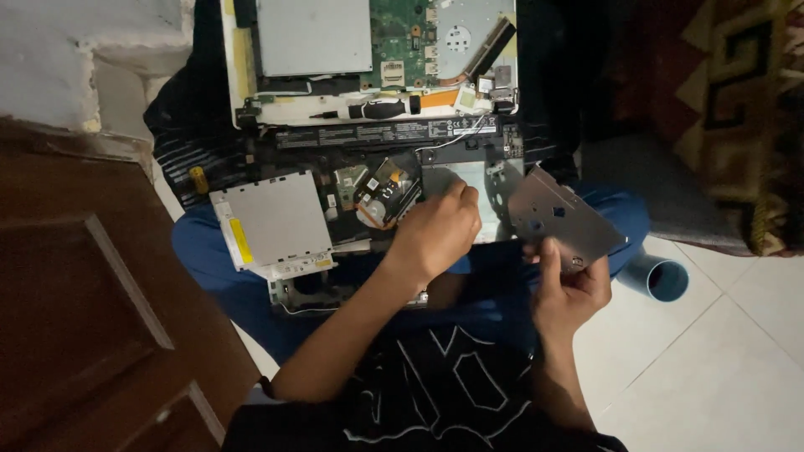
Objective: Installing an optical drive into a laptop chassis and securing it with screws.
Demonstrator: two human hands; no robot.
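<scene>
An opened black laptop base [394,155] rests across my lap, its inner parts exposed. My left hand [435,230] reaches into it with the fingertips pinched together near a pale plate [473,180]; whether they hold anything small is hidden. My right hand [569,289] grips a grey metal plate with holes [565,218], tilted up at the base's right edge. A silver optical drive [272,222] lies on the left part of the base.
A white laptop shell with a green circuit board [368,59] lies beyond the base, a black-handled screwdriver [381,109] on its near edge. A blue tube [662,276] lies by my right knee on white tiles. A brown wooden door [84,318] stands left, a patterned cloth [729,100] right.
</scene>
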